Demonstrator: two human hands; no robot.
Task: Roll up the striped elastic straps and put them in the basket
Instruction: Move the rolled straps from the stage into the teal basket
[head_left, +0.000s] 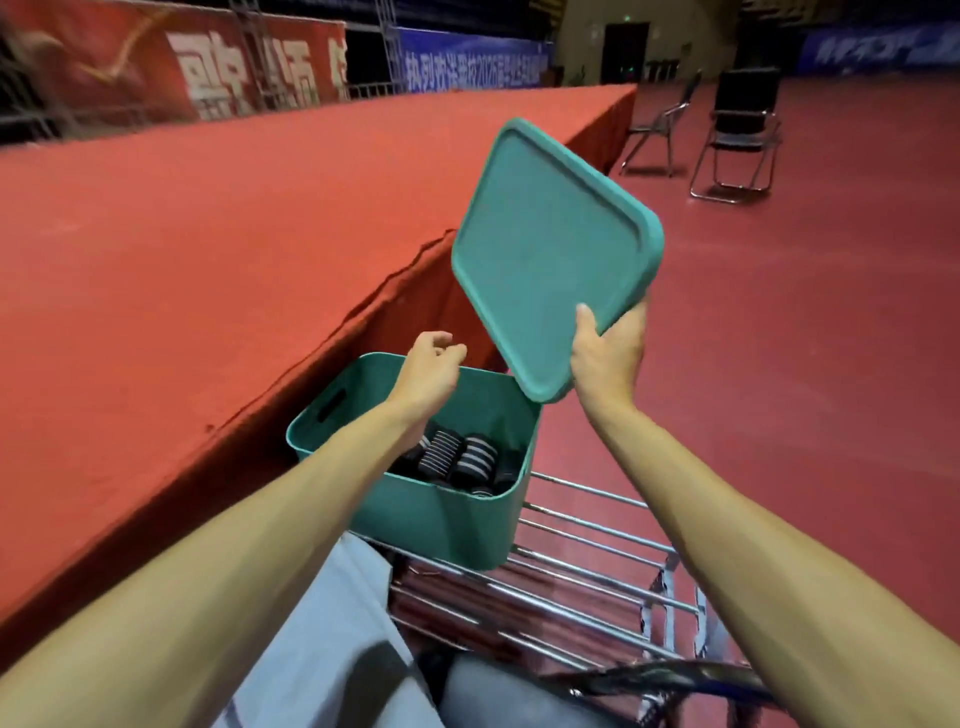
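Red sports flooring (779, 364) fills the hall on my feed, with a long red-carpeted platform (208, 234) running along the left, banners (182, 62) behind it and two folding chairs (737, 130) standing well back on the right.

Closer in, I see a chrome wire rack (597, 571), and the green basket (431, 519) sits at its left end, just beside the platform's edge. The basket is uncovered. Several rolled striped elastic straps (457, 457), black with white bands, lie packed together on its bottom, towards the right wall.

The right hand (608, 358) grips the green lid (545, 249) by its lower corner, with the thumb (586, 322) pressed on the upper face and the fingers hidden underneath. The lid is raised clear of the basket and tilted steeply, its low corner hanging just above the basket's far right corner.

The left hand (428, 371) hovers over the far rim of the basket, palm turned away from me, fingers loosely curled. I can see nothing held in it, and it touches neither the basket nor the lid.

Grey trousers (322, 623) show at the near edge, touching the basket's near left corner.
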